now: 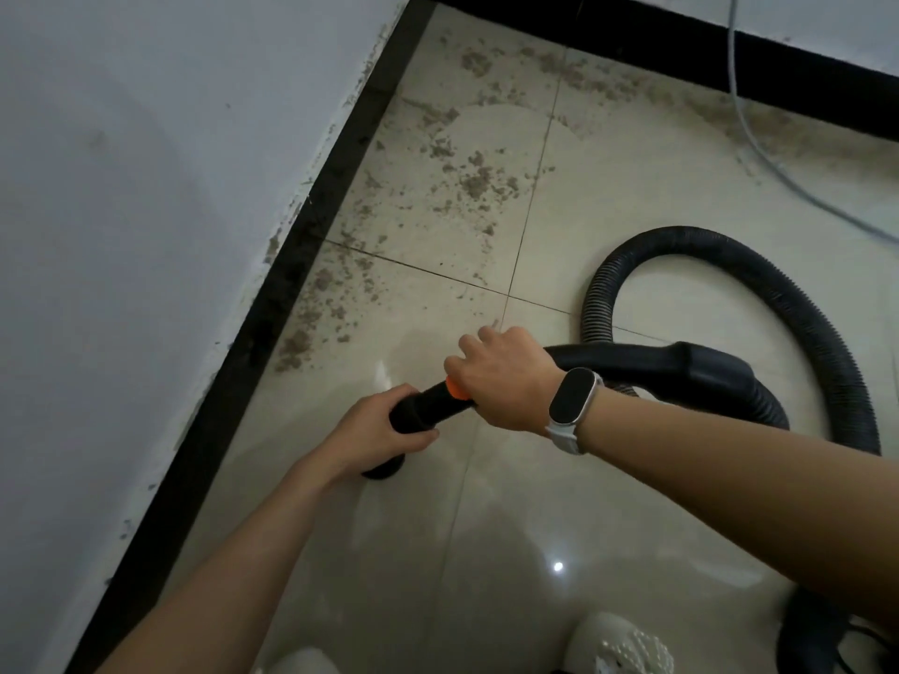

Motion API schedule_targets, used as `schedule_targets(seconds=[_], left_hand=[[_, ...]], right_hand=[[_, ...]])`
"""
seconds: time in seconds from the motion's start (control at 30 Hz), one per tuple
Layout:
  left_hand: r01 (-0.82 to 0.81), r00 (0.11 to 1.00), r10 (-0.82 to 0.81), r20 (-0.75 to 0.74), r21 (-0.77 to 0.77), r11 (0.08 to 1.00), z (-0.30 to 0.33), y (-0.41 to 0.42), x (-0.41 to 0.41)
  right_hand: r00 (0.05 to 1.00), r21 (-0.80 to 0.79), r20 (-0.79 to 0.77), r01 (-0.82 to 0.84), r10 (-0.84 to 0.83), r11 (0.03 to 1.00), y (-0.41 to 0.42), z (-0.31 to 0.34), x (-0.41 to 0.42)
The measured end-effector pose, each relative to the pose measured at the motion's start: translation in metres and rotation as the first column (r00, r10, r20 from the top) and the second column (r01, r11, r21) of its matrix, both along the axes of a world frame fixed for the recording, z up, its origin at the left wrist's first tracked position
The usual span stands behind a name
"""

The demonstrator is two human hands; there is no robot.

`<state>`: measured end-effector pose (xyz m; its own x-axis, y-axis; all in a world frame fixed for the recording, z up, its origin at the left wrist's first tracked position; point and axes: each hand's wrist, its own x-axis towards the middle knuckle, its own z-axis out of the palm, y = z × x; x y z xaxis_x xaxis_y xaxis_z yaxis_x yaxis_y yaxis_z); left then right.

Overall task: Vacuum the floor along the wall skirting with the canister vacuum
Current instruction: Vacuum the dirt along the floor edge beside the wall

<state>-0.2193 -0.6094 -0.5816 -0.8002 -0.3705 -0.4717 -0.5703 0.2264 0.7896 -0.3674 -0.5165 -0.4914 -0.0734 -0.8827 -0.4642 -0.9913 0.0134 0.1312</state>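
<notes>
My left hand (377,432) grips the black nozzle end (421,408) of the vacuum tube, whose mouth (384,471) rests on the cream floor tile. My right hand (506,377), with a watch on its wrist, holds the tube's handle just behind an orange collar (456,389). The ribbed black hose (759,279) loops away to the right across the floor. Brown dust and debris (467,180) lie scattered along the black skirting (311,221) of the left wall and toward the far corner.
A second black skirting (729,55) runs along the far wall. A grey cable (759,153) hangs down that wall and trails over the floor. White shoes (618,642) show at the bottom edge. Part of a dark vacuum body (817,634) sits at the bottom right.
</notes>
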Motion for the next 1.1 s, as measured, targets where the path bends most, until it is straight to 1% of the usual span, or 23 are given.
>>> schedule_targets(seconds=[0.1,0.17,0.23,0.3,0.33,0.37,0.43,0.5,0.6,0.67,0.73,0.8,0.87,0.9,0.97,1.03,1.1], left_hand=[[0.059,0.998,-0.059,0.031,-0.009,0.998,0.001,-0.005,0.001],[0.061,0.998,-0.060,0.017,-0.056,0.997,0.002,-0.007,0.001],[0.009,1.000,-0.014,-0.026,-0.157,0.988,-0.001,-0.009,0.005],[-0.116,0.993,0.111,-0.033,-0.258,0.959,-0.006,-0.012,0.017],[-0.173,0.983,0.182,-0.001,-0.315,0.933,-0.009,-0.013,0.024],[-0.198,0.969,0.238,0.060,-0.382,0.903,-0.014,-0.014,0.031],[-0.177,0.921,0.319,0.224,-0.489,0.854,-0.022,-0.014,0.045],[-0.163,0.868,0.371,0.329,-0.518,0.839,-0.032,-0.014,0.057],[-0.155,0.830,0.402,0.386,-0.533,0.832,-0.042,-0.014,0.069],[-0.183,0.815,0.432,0.387,-0.536,0.824,-0.045,-0.016,0.074],[-0.181,0.818,0.430,0.382,-0.539,0.823,-0.046,-0.017,0.079],[-0.157,0.835,0.403,0.374,-0.541,0.826,-0.046,-0.019,0.084],[-0.150,0.851,0.386,0.355,-0.540,0.828,-0.046,-0.021,0.092],[-0.152,0.855,0.385,0.346,-0.543,0.826,-0.046,-0.021,0.096],[-0.164,0.855,0.401,0.329,-0.562,0.811,-0.047,-0.019,0.102],[-0.204,0.852,0.431,0.297,-0.571,0.795,-0.049,-0.015,0.106],[-0.285,0.837,0.485,0.253,-0.556,0.781,-0.050,-0.010,0.108]], right_hand=[[0.999,0.069,0.014,0.035,-0.036,0.997,-0.007,-0.007,0.018],[0.998,0.049,0.047,0.038,-0.041,0.998,-0.008,-0.013,0.021],[0.991,0.007,0.083,0.104,-0.104,0.995,-0.004,-0.017,0.016],[0.965,-0.031,0.101,0.248,-0.244,0.968,0.003,-0.021,0.003],[0.944,-0.048,0.090,0.323,-0.318,0.945,0.004,-0.022,-0.006],[0.919,-0.063,0.070,0.392,-0.388,0.918,0.005,-0.023,-0.016],[0.871,-0.100,0.040,0.490,-0.489,0.866,0.003,-0.025,-0.030],[0.849,-0.107,0.056,0.528,-0.525,0.842,0.000,-0.026,-0.029],[0.849,-0.079,0.138,0.522,-0.509,0.849,-0.004,-0.026,-0.003],[0.847,-0.061,0.202,0.513,-0.492,0.857,-0.004,-0.024,0.018],[0.854,-0.020,0.260,0.471,-0.451,0.882,0.001,-0.024,0.037],[0.826,0.094,0.342,0.444,-0.447,0.891,0.006,-0.026,0.054],[0.767,0.203,0.404,0.456,-0.498,0.867,0.006,-0.029,0.064],[0.749,0.211,0.424,0.466,-0.510,0.860,0.006,-0.030,0.067],[0.749,0.175,0.465,0.445,-0.472,0.879,0.003,-0.030,0.074],[0.783,0.124,0.498,0.361,-0.373,0.924,-0.003,-0.031,0.088],[0.825,0.076,0.503,0.254,-0.257,0.964,-0.014,-0.034,0.101]])
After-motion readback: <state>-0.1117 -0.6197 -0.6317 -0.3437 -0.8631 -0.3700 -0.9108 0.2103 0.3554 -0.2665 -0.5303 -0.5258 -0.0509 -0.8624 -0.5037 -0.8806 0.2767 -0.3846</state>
